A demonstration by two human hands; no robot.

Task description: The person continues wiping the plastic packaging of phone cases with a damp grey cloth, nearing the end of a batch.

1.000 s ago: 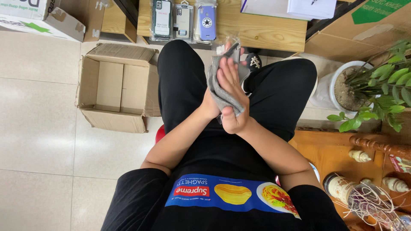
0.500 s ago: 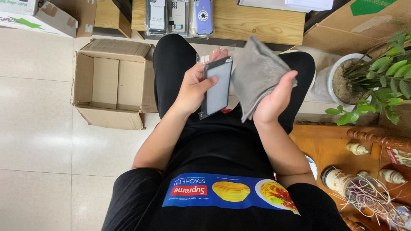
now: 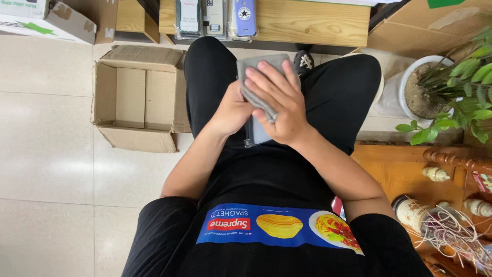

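While the grey cloth (image 3: 256, 87) sits folded over the top of a flat phone-like slab (image 3: 254, 132), only the slab's lower end pokes out below the hands, so can't tell 100% what it is. Both are held up over the lap, roughly between the knees of the black trousers (image 3: 348, 97).

Right hand (image 3: 279, 102) is on top, fingers (image 3: 266, 77) spread fairly flat and pressing the cloth down onto the slab, thumb side pinching the cloth's lower edge. Left hand (image 3: 230, 110) is underneath/behind, curled round the slab's left edge, gripping it; its fingertips are hidden by the cloth, so no idea exactly how they wrap.

Going outward: open empty-looking cardboard box (image 3: 138, 100) on the tiled floor (image 3: 46, 133), just left of the left leg, flaps out. Wooden bench/shelf (image 3: 302, 23) past the knees w/ a few packaged phone cases (image 3: 215, 18) lying in a row on it. A shoe (image 3: 305, 60) peeks out btwn the legs. Right side has a white pot w/ a green plant (image 3: 446, 87), and nearer, a reddish wooden cabinet top (image 3: 400, 174) w/ carved rail, a round tin (image 3: 410, 210) and a tangle of pale cord (image 3: 451, 231).
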